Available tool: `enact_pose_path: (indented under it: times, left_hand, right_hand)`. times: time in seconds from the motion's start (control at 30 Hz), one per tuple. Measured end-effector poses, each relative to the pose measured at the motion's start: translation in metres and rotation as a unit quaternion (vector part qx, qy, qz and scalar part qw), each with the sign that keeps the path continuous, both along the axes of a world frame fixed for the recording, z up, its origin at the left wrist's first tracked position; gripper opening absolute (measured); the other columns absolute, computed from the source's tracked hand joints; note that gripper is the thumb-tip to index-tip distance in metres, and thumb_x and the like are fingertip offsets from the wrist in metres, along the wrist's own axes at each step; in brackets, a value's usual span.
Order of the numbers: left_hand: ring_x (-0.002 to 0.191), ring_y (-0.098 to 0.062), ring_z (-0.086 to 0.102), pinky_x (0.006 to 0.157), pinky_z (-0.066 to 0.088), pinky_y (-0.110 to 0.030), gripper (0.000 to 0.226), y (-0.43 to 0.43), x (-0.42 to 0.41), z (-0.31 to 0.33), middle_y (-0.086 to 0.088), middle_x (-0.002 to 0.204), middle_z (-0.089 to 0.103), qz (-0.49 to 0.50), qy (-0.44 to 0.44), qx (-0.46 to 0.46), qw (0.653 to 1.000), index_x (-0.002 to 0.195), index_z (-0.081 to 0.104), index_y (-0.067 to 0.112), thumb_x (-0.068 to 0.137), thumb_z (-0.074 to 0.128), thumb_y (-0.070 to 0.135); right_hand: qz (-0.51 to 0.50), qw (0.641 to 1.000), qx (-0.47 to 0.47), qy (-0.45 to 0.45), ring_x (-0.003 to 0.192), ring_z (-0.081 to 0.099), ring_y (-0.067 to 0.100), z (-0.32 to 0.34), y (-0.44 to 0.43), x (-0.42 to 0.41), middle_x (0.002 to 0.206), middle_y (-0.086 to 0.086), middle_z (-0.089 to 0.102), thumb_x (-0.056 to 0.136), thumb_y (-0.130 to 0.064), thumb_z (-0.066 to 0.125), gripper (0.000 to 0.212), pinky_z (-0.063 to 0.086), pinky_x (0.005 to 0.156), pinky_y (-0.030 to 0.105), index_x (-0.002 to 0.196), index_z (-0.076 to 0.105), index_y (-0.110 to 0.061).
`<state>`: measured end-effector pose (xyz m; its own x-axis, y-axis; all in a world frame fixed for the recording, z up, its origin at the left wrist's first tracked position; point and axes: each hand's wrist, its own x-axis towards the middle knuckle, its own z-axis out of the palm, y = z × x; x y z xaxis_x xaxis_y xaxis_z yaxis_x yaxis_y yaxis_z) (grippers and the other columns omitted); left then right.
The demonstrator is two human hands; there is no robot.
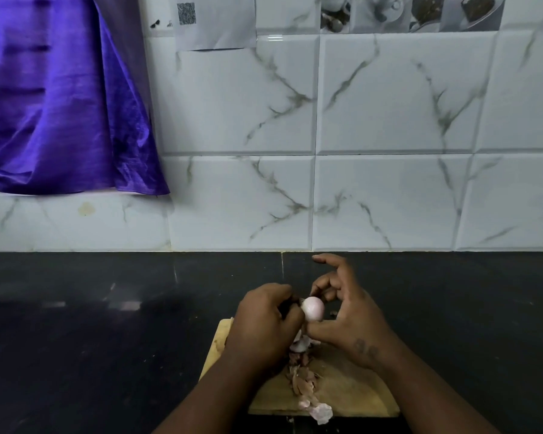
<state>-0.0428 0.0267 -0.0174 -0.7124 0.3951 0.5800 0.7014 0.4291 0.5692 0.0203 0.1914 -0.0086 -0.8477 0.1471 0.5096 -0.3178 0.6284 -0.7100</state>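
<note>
A small peeled pink-white onion (313, 308) is held above the far end of a wooden cutting board (355, 393). My right hand (355, 321) pinches it between the thumb below and the fingers behind, with the index finger raised. My left hand (264, 324) is curled round a dark-handled small knife (295, 303). Only the knife's tip shows, and it touches the onion's left side. Dry brown and pink onion peels (303, 380) lie in a strip down the middle of the board.
The board sits on a black countertop (107, 324) near its front edge. A white marble-tile wall (389, 198) stands close behind. A purple cloth (60, 104) hangs at the upper left, above the counter.
</note>
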Motion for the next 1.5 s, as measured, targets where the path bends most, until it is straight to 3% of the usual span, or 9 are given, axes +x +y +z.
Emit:
enact_pose_path:
  times: [0.23, 0.37, 0.47, 0.57, 0.7, 0.97, 1.27, 1.4, 1.5]
  left_hand:
    - [0.059, -0.008, 0.052, 0.051, 0.031, -0.017, 0.033, -0.002, 0.009, 0.004, 0.011, 0.059, 0.052, 0.04, 0.007, 0.031, 0.999, 0.058, 0.049, 0.029, 0.084, 0.065, 0.017]
    - [0.055, -0.004, 0.049, 0.051, 0.029, -0.016, 0.047, -0.002, 0.012, 0.003, 0.014, 0.055, 0.052, 0.031, -0.037, 0.025, 0.999, 0.055, 0.046, 0.031, 0.099, 0.061, 0.025]
    - [0.064, -0.006, 0.053, 0.055, 0.031, -0.02, 0.04, 0.0, 0.01, 0.0, 0.01, 0.065, 0.054, 0.045, 0.012, -0.037, 0.998, 0.062, 0.056, 0.032, 0.101, 0.059, 0.038]
    - [0.084, 0.0, 0.055, 0.063, 0.034, -0.013, 0.014, -0.002, 0.009, -0.003, 0.02, 0.087, 0.059, 0.049, 0.046, -0.067, 0.995, 0.092, 0.076, 0.036, 0.097, 0.064, 0.041]
    - [0.103, 0.002, 0.053, 0.077, 0.039, -0.01, 0.023, 0.001, 0.008, -0.005, 0.025, 0.104, 0.056, 0.03, 0.067, -0.038, 0.997, 0.114, 0.072, 0.039, 0.091, 0.073, 0.038]
    - [0.099, 0.001, 0.056, 0.081, 0.048, -0.018, 0.043, 0.005, 0.009, -0.004, 0.024, 0.108, 0.059, 0.02, 0.093, 0.008, 0.995, 0.119, 0.065, 0.038, 0.08, 0.081, 0.045]
    - [0.094, -0.002, 0.06, 0.076, 0.053, -0.026, 0.024, 0.006, 0.007, -0.005, 0.021, 0.103, 0.062, 0.037, 0.077, 0.046, 0.995, 0.109, 0.069, 0.035, 0.088, 0.078, 0.038]
    - [0.095, 0.0, 0.061, 0.077, 0.054, -0.024, 0.019, 0.007, 0.003, -0.006, 0.021, 0.101, 0.065, 0.04, 0.021, 0.104, 0.994, 0.107, 0.07, 0.034, 0.091, 0.079, 0.032]
    - [0.096, -0.001, 0.063, 0.078, 0.053, -0.022, 0.017, 0.006, -0.001, -0.007, 0.017, 0.101, 0.068, 0.021, -0.019, 0.144, 0.989, 0.106, 0.071, 0.032, 0.092, 0.079, 0.026]
  right_hand:
    - [-0.105, 0.969, -0.225, -0.001, 0.09, 0.07, 0.025, 0.005, 0.019, -0.007, 0.097, 0.01, 0.068, 0.073, -0.007, 0.085, 0.076, 0.059, 0.066, 0.031, 0.131, 0.047, -0.039]
    - [-0.035, 0.894, -0.441, -0.076, 0.095, 0.071, 0.034, 0.007, 0.03, -0.004, 0.113, 0.022, 0.069, 0.086, -0.008, 0.073, 0.044, 0.058, 0.081, 0.042, 0.124, 0.062, -0.026]
    - [0.011, 0.865, -0.488, -0.118, 0.089, 0.072, 0.03, 0.006, 0.025, -0.006, 0.111, 0.02, 0.072, 0.092, -0.016, 0.068, 0.029, 0.052, 0.1, 0.047, 0.12, 0.067, -0.017]
    - [0.01, 0.853, -0.5, -0.147, 0.091, 0.071, 0.027, 0.008, 0.026, -0.006, 0.109, 0.017, 0.073, 0.09, -0.03, 0.071, 0.028, 0.054, 0.094, 0.043, 0.116, 0.07, -0.019]
    - [0.023, 0.854, -0.492, -0.168, 0.082, 0.064, 0.022, 0.009, 0.028, -0.003, 0.096, 0.012, 0.071, 0.09, -0.035, 0.071, 0.034, 0.046, 0.067, 0.033, 0.12, 0.07, -0.02]
    - [0.047, 0.874, -0.447, -0.188, 0.075, 0.069, 0.021, 0.007, 0.015, -0.003, 0.094, 0.014, 0.076, 0.097, -0.039, 0.061, 0.031, 0.042, 0.061, 0.033, 0.122, 0.066, -0.021]
    - [0.048, 0.911, -0.378, -0.16, 0.08, 0.066, 0.025, 0.006, 0.009, 0.0, 0.103, 0.021, 0.078, 0.096, -0.048, 0.06, 0.036, 0.039, 0.058, 0.031, 0.113, 0.072, -0.019]
    - [0.075, 0.925, -0.343, -0.147, 0.087, 0.07, 0.025, 0.01, 0.008, 0.001, 0.104, 0.014, 0.079, 0.081, -0.051, 0.077, 0.039, 0.046, 0.072, 0.039, 0.11, 0.076, -0.024]
    - [0.081, 0.936, -0.317, -0.131, 0.096, 0.074, 0.026, 0.008, 0.008, 0.0, 0.106, 0.012, 0.079, 0.068, -0.03, 0.092, 0.049, 0.05, 0.078, 0.039, 0.114, 0.075, -0.025]
